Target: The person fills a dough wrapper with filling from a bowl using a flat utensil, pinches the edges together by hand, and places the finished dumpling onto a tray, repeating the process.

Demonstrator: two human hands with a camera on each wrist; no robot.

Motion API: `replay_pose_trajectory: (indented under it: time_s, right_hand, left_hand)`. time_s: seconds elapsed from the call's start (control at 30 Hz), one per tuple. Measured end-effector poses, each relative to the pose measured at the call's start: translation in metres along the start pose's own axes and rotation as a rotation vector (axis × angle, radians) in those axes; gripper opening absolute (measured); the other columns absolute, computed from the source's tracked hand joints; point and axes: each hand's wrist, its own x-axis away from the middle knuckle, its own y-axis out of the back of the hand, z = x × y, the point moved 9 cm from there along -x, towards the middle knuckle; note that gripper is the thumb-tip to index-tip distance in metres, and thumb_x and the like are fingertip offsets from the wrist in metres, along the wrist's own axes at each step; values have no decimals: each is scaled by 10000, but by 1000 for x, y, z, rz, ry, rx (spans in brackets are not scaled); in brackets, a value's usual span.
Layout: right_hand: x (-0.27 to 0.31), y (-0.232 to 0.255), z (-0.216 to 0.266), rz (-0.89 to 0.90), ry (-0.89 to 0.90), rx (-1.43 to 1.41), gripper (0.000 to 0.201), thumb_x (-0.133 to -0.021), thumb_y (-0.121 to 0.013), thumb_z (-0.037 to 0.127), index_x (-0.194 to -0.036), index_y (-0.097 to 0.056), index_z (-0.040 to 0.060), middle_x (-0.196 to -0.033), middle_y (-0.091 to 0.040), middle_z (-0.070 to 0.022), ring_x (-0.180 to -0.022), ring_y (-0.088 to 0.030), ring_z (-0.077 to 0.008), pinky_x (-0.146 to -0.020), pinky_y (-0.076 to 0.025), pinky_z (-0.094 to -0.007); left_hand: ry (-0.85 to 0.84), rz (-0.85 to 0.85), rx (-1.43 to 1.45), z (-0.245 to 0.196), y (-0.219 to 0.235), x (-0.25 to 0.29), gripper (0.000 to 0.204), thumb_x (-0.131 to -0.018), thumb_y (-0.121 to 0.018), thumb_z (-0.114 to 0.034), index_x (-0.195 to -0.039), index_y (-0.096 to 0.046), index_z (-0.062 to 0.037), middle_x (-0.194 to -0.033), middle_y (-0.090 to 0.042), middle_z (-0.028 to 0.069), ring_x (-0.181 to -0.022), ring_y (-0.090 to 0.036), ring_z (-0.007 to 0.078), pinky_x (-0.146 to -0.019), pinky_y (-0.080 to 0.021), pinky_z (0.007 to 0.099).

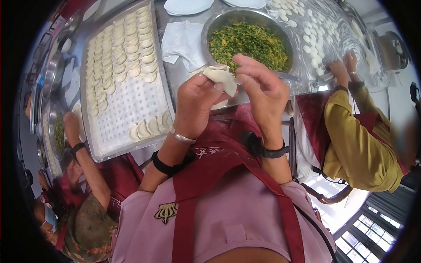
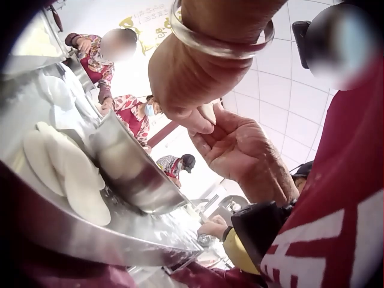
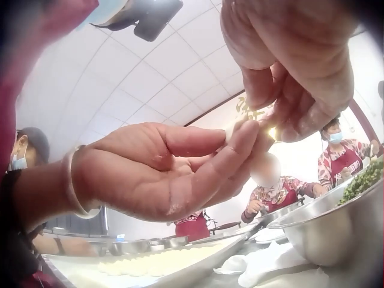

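Observation:
Between both hands, above the table's near edge, is a pale dumpling (image 1: pixel 222 79), its dough wrapper folded over. My left hand (image 1: pixel 195 103) pinches its left side between thumb and fingers. The right hand (image 1: pixel 265 90) comes in from the other side, thumb and curled fingers at the dumpling's right edge. In the right wrist view, the left hand (image 3: pixel 174 171) and right hand (image 3: pixel 294 60) meet at their fingertips, which mostly hide the dough. From the left wrist view, the right hand (image 2: pixel 246 150) shows its palm, with the left hand (image 2: pixel 195 78) above.
A metal bowl (image 1: pixel 205 41) of chopped green and yellow filling stands just beyond the hands. To the left, a perforated tray (image 1: pixel 127 105) carries rows of dumplings. A white cloth (image 1: pixel 182 41) lies between them. Dough pieces (image 1: pixel 313 39) lie at right; people work on both sides.

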Motion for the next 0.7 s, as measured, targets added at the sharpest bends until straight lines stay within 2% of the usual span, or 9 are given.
replay_pose_trajectory:
  time_s: [0.03, 0.13, 0.23, 0.33, 0.43, 0.53, 0.63, 0.7]
  right_hand:
    - [0, -2, 6, 38, 65, 63, 155, -844, -664, -27, -981, -733, -2, -1148, -703, -165, -1111, -645, -235, -883, -535, -339]
    - [-2, -9, 15, 111, 65, 101, 175, -853, -653, -17, -1000, -739, 21, -1176, -690, -173, -1133, -636, -247, -879, -532, -337]
    - [-4, -13, 23, 155, 147, 195, 182, -872, -634, -12, -1018, -738, 24, -1208, -676, -175, -1134, -636, -264, -874, -534, -343]
    - [-4, -11, 12, 133, 135, 182, 179, -885, -629, 5, -1026, -738, 28, -1211, -676, -170, -1128, -638, -279, -889, -530, -347]
    - [-2, -7, -1, 73, -46, 23, 179, -893, -621, 14, -1030, -736, 25, -1189, -687, -170, -1140, -638, -294, -921, -516, -350]
    - [-3, -7, 0, 90, -6, 88, 176, -889, -626, 12, -1029, -733, 16, -1187, -687, -174, -1143, -637, -285, -931, -510, -345]
    - [-2, -4, -7, 77, -80, 57, 165, -876, -647, 12, -1017, -735, 10, -1206, -680, -172, -1128, -640, -275, -917, -518, -339]
    - [-2, -3, 2, 83, -20, 84, 165, -853, -673, 7, -1005, -738, 10, -1215, -678, -169, -1128, -638, -270, -911, -520, -334]
  left_hand:
    - [-1, -4, -17, 0, 1, 0, 392, -988, -550, -64, -1352, -500, 71, -1212, -629, 118, -1098, -640, 188, -946, -553, 330]
    - [6, -16, -78, 0, 3, -1, 399, -981, -554, -55, -1361, -502, 58, -1205, -631, 107, -1092, -640, 177, -928, -554, 321]
    - [13, -25, -127, 1, 4, 0, 404, -977, -557, -52, -1365, -505, 49, -1191, -637, 99, -1070, -645, 169, -914, -553, 315]
    - [1, 3, -109, 0, 2, 0, 398, -980, -556, -56, -1362, -509, 48, -1177, -644, 98, -1053, -652, 170, -914, -552, 313]
    - [12, 42, -63, -1, -1, 1, 385, -986, -548, -57, -1353, -515, 53, -1179, -646, 106, -1052, -656, 177, -924, -552, 316]
    - [15, 68, -28, -2, -3, 1, 376, -989, -546, -64, -1344, -521, 59, -1183, -646, 114, -1062, -656, 185, -932, -553, 321]
    - [2, 49, -35, 0, 0, 0, 377, -988, -555, -77, -1338, -526, 59, -1186, -646, 117, -1066, -656, 187, -932, -557, 325]
    - [1, 8, -55, 0, 3, 1, 380, -985, -563, -85, -1338, -529, 53, -1187, -647, 112, -1065, -657, 185, -930, -559, 327]
